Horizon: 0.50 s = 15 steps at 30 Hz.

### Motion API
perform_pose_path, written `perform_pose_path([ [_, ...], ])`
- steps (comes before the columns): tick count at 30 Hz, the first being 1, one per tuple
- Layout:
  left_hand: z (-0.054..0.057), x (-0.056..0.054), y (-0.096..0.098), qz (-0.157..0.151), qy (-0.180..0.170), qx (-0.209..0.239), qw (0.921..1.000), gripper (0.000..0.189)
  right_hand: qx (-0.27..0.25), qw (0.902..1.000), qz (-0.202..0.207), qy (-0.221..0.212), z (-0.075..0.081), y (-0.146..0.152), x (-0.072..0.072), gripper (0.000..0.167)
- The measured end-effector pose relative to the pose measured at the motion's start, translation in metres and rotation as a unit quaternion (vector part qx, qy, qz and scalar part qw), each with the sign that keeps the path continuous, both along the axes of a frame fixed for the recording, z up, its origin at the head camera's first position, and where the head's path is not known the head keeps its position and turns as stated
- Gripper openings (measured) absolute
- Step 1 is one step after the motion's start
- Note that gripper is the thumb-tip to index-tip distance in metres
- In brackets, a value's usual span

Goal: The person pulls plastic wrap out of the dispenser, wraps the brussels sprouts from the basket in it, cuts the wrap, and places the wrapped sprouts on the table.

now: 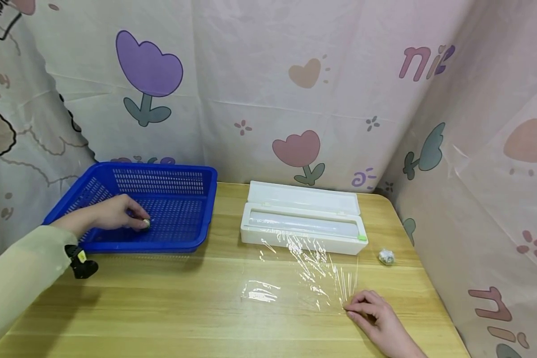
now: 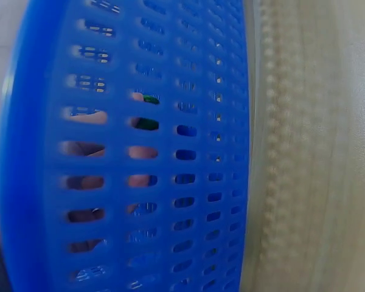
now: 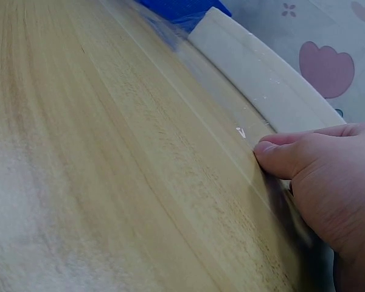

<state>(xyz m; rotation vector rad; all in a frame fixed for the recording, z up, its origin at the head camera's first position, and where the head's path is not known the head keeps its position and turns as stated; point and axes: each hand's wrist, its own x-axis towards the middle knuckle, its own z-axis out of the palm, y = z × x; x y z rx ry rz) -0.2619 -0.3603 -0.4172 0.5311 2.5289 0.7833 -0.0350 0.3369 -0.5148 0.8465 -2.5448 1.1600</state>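
My left hand (image 1: 122,214) reaches into the blue basket (image 1: 201,246) and pinches a small, pale round object (image 1: 146,223) between thumb and fingertips. Through the slots of the basket wall in the left wrist view, bits of fingers (image 2: 142,152) and something green (image 2: 147,124) show; most of that hand is hidden there. At the front right, my right hand (image 1: 380,318) pinches a corner of clear plastic wrap (image 1: 313,278). The wrap stretches over the table from a white dispenser box (image 1: 302,242), gathered into creases near the fingers. Inside the box lies the wrap roll (image 1: 302,223).
A small wrapped ball (image 1: 387,257) sits on the wooden table (image 1: 183,308), right of the dispenser. The dispenser's lid (image 1: 304,196) is raised at the back. Printed curtains (image 1: 246,74) stand behind the table and along its right side.
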Motion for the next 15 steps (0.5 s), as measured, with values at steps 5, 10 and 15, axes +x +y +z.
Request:
perform_pose_path([
  [5,-0.0022,0.0024,-0.0021,0.014,0.027,-0.003,0.9995,0.037,0.000,1.0000,0.002,-0.002,0.0012,-0.0001,-0.0002,0.038],
  [10,-0.0028,0.0056,0.0002,0.021,0.031,0.012,0.9992,0.037,-0.004,1.0000,0.004,-0.001,0.0013,-0.0002,-0.0002,0.038],
  [15,-0.0033,0.0076,0.0026,0.030,0.033,0.036,0.9983,0.040,-0.007,0.9999,0.002,-0.008,0.0016,-0.0003,0.0005,0.037],
])
